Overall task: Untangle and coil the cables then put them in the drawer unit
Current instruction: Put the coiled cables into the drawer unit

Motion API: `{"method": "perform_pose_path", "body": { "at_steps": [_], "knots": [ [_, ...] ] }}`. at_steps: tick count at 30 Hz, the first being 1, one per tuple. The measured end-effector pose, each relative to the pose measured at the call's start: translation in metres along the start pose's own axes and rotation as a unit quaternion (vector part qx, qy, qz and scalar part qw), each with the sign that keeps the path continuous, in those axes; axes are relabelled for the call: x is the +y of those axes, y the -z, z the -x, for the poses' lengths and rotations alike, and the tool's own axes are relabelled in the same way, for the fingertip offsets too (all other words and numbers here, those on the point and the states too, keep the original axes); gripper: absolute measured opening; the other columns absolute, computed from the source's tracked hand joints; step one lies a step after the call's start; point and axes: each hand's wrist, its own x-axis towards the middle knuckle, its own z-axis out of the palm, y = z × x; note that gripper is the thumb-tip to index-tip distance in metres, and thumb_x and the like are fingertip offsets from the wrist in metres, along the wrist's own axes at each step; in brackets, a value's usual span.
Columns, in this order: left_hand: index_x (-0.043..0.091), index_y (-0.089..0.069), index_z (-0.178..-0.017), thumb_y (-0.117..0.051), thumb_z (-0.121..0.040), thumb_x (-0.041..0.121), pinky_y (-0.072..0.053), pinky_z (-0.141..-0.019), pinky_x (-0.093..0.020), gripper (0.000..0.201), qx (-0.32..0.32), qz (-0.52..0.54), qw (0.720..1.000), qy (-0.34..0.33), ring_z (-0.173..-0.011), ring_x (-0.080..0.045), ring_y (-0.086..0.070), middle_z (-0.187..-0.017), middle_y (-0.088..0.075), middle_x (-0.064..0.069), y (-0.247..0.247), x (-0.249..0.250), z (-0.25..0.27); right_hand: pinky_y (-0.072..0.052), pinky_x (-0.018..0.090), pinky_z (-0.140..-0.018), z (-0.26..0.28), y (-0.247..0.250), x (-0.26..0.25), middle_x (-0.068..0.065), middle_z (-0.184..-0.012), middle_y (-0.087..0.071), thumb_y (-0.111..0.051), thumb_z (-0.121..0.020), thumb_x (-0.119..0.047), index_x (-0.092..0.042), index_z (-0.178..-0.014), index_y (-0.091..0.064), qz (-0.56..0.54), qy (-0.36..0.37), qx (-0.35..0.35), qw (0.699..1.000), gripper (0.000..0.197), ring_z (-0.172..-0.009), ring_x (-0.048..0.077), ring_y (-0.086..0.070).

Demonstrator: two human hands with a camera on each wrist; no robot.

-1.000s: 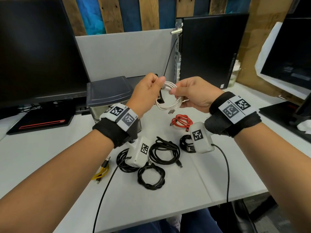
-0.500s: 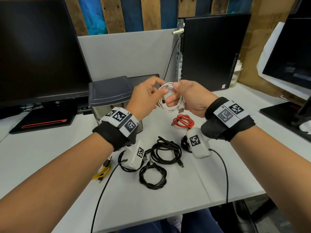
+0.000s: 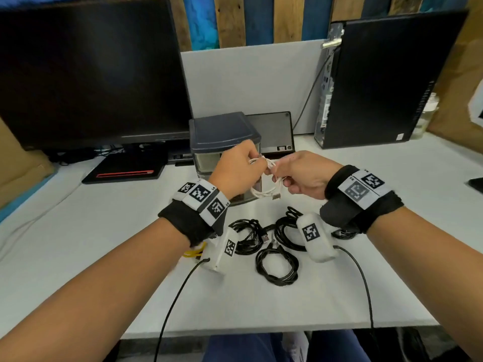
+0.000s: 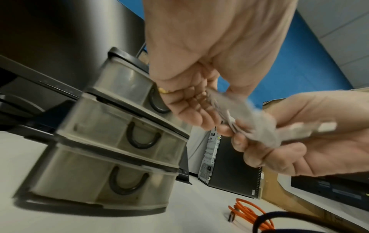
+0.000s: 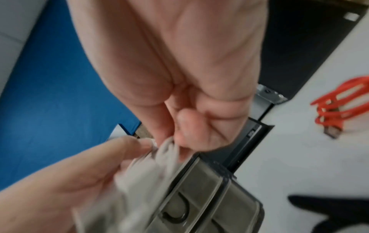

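Both hands, left hand [image 3: 239, 169] and right hand [image 3: 303, 176], pinch the white cable [image 3: 264, 192] in midair before the drawer unit [image 3: 222, 131], its drawers closed. Black coils [image 3: 277, 265] lie finished on the desk [image 3: 104, 231]; stowing probably remains entirely undone.

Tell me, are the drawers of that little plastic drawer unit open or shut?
Shut. In the left wrist view all three drawers of the drawer unit sit flush with its frame, none pulled out, while both hands hold the white cable in front of it.
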Motion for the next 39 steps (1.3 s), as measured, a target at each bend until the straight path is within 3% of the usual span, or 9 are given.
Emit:
{"method": "perform_pose_path", "body": {
  "at_steps": [3,6,11,16,20,25,30,35,39],
  "knots": [
    [0.016,-0.061,-0.094,-0.049,-0.094,0.031,-0.048,-0.071,-0.032,0.019,0.026,-0.015,1.0,-0.006,-0.076,-0.019,-0.061,-0.08,-0.064,0.0,0.011,-0.009,0.006,-0.039,0.015,-0.038,-0.003,-0.008,-0.003,0.007,-0.067,-0.055,-0.057,-0.09,0.003,0.0,-0.088,-0.063,-0.042,-0.016,0.008,0.999,0.007,-0.048,0.008,-0.044],
    [0.007,-0.06,-0.103,-0.033,-0.101,0.022,-0.047,-0.077,-0.037,0.031,0.062,-0.129,0.989,-0.025,-0.088,-0.027,-0.06,-0.095,-0.064,-0.011,0.02,-0.023,0.006,-0.042,0.014,-0.04,-0.005,-0.012,-0.01,0.008,-0.067,-0.055,-0.059,-0.09,0.003,0.003,-0.098,-0.06,-0.051,-0.009,0.037,0.998,0.008,-0.051,0.01,-0.047],
    [0.013,-0.046,-0.126,-0.035,-0.099,0.017,-0.041,-0.063,-0.037,0.03,-0.003,-0.341,0.938,-0.058,-0.086,-0.036,-0.062,-0.101,-0.066,-0.014,0.021,-0.037,0.007,-0.042,0.014,-0.04,-0.008,-0.004,-0.022,0.007,-0.065,-0.056,-0.059,-0.09,0.002,0.003,-0.095,-0.063,-0.054,0.017,0.089,0.994,0.006,-0.051,0.009,-0.045],
    [0.011,-0.046,-0.122,-0.046,-0.096,0.026,-0.04,-0.063,-0.033,0.029,-0.016,-0.344,0.937,-0.048,-0.086,-0.03,-0.061,-0.098,-0.064,-0.01,0.021,-0.03,0.006,-0.04,0.016,-0.041,-0.012,0.009,-0.032,0.003,-0.065,-0.056,-0.059,-0.091,-0.004,0.0,-0.103,-0.063,-0.075,0.028,0.107,0.991,0.013,-0.051,0.008,-0.045],
    [0.015,-0.062,-0.099,-0.046,-0.094,0.024,-0.038,-0.061,-0.03,0.019,0.031,-0.38,0.921,-0.083,-0.079,-0.027,-0.062,-0.084,-0.064,-0.004,0.026,-0.023,0.008,-0.037,0.018,-0.042,-0.014,0.015,-0.041,0.0,-0.062,-0.058,-0.06,-0.092,-0.009,-0.006,-0.097,-0.064,-0.086,0.032,0.119,0.989,0.007,-0.05,0.008,-0.044],
    [0.018,-0.06,-0.082,-0.043,-0.095,0.025,-0.035,-0.056,-0.028,0.022,0.021,-0.421,0.897,-0.132,-0.074,-0.026,-0.063,-0.069,-0.052,0.001,0.024,-0.015,0.029,-0.036,0.017,-0.042,-0.017,0.014,-0.053,-0.002,-0.06,-0.057,-0.06,-0.091,-0.009,-0.008,-0.094,-0.064,-0.087,0.041,0.119,0.988,0.005,-0.049,0.007,-0.045],
    [0.025,-0.063,-0.085,-0.056,-0.088,0.044,-0.051,-0.067,-0.031,0.021,0.02,-0.303,0.94,-0.154,-0.074,-0.017,-0.061,-0.074,-0.065,0.005,0.05,0.0,0.038,-0.041,0.016,-0.042,-0.021,0.004,-0.062,0.001,-0.06,-0.057,-0.058,-0.092,-0.005,-0.006,-0.089,-0.061,-0.063,0.053,0.108,0.991,0.004,-0.051,0.008,-0.046],
    [0.023,-0.066,-0.105,-0.056,-0.091,0.04,-0.052,-0.077,-0.034,0.024,-0.018,-0.344,0.936,-0.075,-0.086,-0.017,-0.061,-0.095,-0.066,0.003,0.076,-0.015,0.028,-0.052,0.02,-0.054,-0.028,-0.006,-0.064,0.005,-0.066,-0.058,-0.06,-0.09,-0.002,-0.007,-0.087,-0.058,-0.064,0.085,0.108,0.988,0.006,-0.055,0.011,-0.052],
    [0.024,-0.072,-0.092,-0.062,-0.088,0.033,-0.04,-0.061,-0.017,0.014,-0.085,-0.26,0.96,-0.059,-0.071,-0.001,-0.053,-0.078,-0.057,0.016,0.084,-0.013,0.031,-0.054,0.02,-0.051,-0.034,-0.012,-0.06,0.005,-0.07,-0.062,-0.063,-0.088,-0.003,-0.012,-0.084,-0.057,-0.006,0.092,0.08,0.993,0.012,-0.056,0.012,-0.058]
  ]
}}
